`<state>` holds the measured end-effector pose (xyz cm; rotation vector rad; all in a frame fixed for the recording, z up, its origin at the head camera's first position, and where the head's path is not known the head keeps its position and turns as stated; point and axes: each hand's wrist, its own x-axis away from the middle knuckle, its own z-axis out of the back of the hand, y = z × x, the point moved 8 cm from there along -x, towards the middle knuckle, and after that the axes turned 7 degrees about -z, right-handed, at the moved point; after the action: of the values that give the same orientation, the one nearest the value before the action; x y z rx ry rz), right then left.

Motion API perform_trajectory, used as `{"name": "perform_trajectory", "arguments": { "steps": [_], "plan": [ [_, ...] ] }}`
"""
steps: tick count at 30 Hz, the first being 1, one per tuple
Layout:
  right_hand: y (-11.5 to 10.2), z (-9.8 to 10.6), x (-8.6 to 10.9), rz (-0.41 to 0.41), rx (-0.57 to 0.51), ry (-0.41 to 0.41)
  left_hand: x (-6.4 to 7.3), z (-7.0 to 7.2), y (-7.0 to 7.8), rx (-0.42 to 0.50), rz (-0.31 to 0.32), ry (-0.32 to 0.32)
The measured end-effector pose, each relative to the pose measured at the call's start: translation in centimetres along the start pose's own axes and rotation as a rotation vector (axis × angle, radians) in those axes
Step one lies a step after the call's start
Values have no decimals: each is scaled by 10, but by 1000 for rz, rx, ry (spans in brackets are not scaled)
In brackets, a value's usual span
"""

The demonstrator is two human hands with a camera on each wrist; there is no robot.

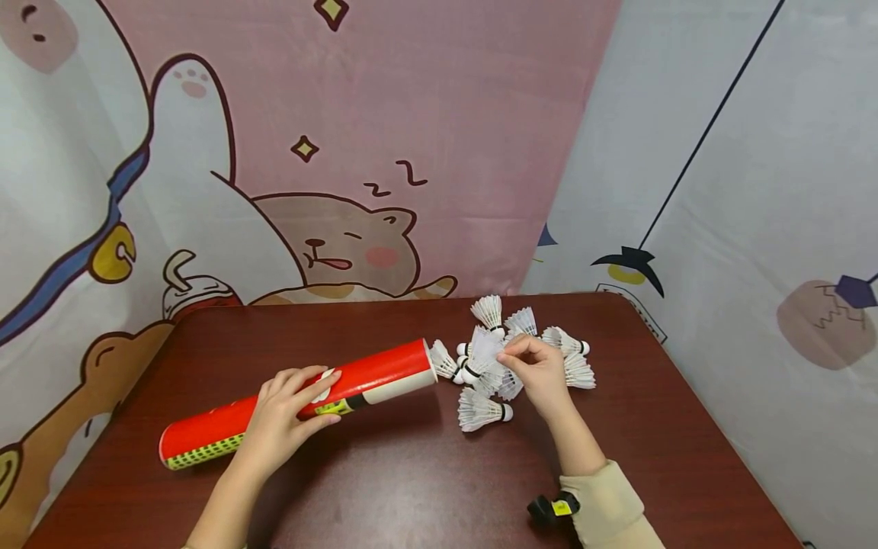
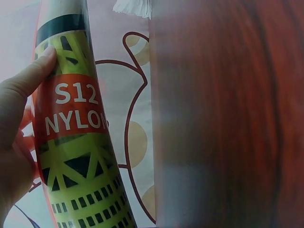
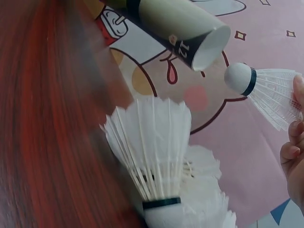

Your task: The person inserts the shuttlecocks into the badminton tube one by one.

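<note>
My left hand point(image 1: 281, 412) grips a long red shuttlecock tube point(image 1: 391, 374) around its middle, thumb along the yellow-green side. The tube point(image 2: 78, 156), printed "S12 NYLON", slants up toward the right, and its open mouth point(image 3: 211, 50) faces the shuttlecocks. By its skirt rim, my right hand point(image 1: 542, 375) pinches a white shuttlecock point(image 3: 268, 90). Its rounded cork points toward the tube's mouth, a short gap apart. Below, a feathered shuttlecock point(image 3: 156, 147) lies among several others in a loose pile. Nearer me, one shuttlecock point(image 1: 480, 410) lies on its side.
The dark red-brown table point(image 1: 370, 488) bears the pile at its back right. Another shuttlecock point(image 1: 579, 371) lies just right of my right hand. A cartoon-printed curtain point(image 1: 439, 99) hangs behind the table. A black wrist device point(image 1: 552, 508) sits by my right sleeve.
</note>
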<state>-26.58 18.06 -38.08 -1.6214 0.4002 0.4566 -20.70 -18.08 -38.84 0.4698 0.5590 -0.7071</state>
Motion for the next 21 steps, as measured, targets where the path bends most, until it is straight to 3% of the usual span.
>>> {"name": "perform_trajectory", "arguments": {
  "steps": [10,21],
  "plan": [
    [-1,-22,-1,9,-51,34,0,-1,1,12,-2,-3],
    [18,-40,1,-79,-32,90,0,-2,1,10,3,-12]
  ]
}}
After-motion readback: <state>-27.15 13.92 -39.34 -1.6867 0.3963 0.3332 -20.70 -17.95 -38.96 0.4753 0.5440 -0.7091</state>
